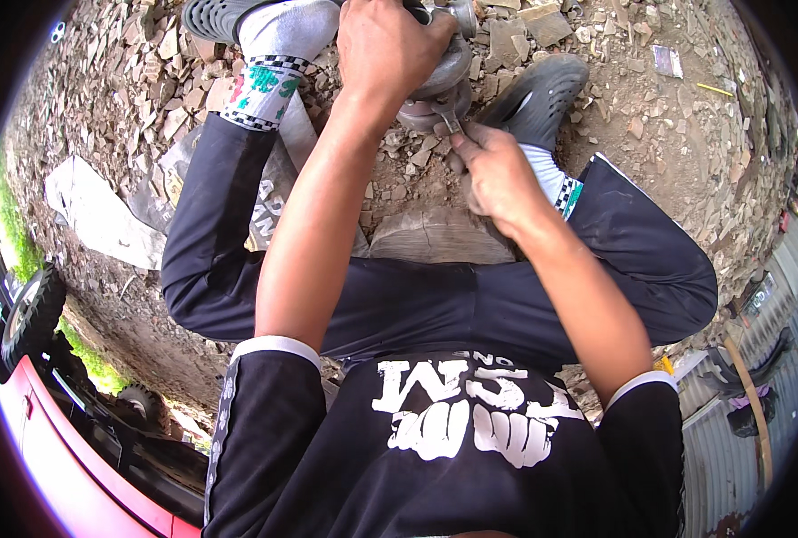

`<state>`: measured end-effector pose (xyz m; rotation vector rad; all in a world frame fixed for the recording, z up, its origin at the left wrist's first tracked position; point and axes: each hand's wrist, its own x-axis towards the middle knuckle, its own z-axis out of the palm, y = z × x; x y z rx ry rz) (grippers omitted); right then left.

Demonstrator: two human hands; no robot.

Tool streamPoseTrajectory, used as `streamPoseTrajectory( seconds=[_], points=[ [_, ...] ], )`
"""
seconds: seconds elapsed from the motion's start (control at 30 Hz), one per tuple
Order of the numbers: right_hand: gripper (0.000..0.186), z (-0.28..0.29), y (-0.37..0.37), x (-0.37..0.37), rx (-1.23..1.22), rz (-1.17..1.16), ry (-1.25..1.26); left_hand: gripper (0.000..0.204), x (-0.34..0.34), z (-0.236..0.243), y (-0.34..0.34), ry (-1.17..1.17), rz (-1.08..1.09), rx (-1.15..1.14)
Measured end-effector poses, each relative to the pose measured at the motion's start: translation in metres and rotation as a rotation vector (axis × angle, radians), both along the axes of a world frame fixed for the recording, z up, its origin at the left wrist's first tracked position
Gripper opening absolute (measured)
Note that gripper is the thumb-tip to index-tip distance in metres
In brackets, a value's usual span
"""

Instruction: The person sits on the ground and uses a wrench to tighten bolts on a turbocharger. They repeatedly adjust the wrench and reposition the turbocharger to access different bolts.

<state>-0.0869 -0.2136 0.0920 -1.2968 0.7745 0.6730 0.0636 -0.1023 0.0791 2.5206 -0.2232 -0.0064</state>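
Note:
At the top of the view, between my feet, is a rounded grey metal machine part (450, 72), partly cut off by the frame edge. My left hand (388, 47) is closed over its left side, with the thumb lying along it. Its fingertips are hidden. My right hand (497, 175) is closed round a spanner (453, 121), whose head meets the lower, reddish-grey end of the part. Most of the spanner's handle is hidden inside the fist.
Broken stone and tile chips (170, 94) cover the dirt ground. A dark clog (542, 97) is on my right foot. Below the hands lies a wooden board (439, 238); a white sheet (103, 211) lies left. A red vehicle (76, 457) stands lower left, corrugated metal (776, 394) right.

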Motion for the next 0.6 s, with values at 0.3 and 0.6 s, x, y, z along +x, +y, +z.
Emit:
streamPoseTrajectory(
  seconds=[0.3, 0.6],
  points=[
    [0.026, -0.007, 0.023, -0.016, -0.262, -0.02, -0.169, 0.043, 0.001, -0.007, 0.003, -0.02, -0.022, 0.016],
    [0.029, -0.01, 0.026, -0.025, -0.57, 0.094, -0.335, 0.041, -0.003, -0.006, 0.005, -0.054, -0.051, 0.021]
  ],
)
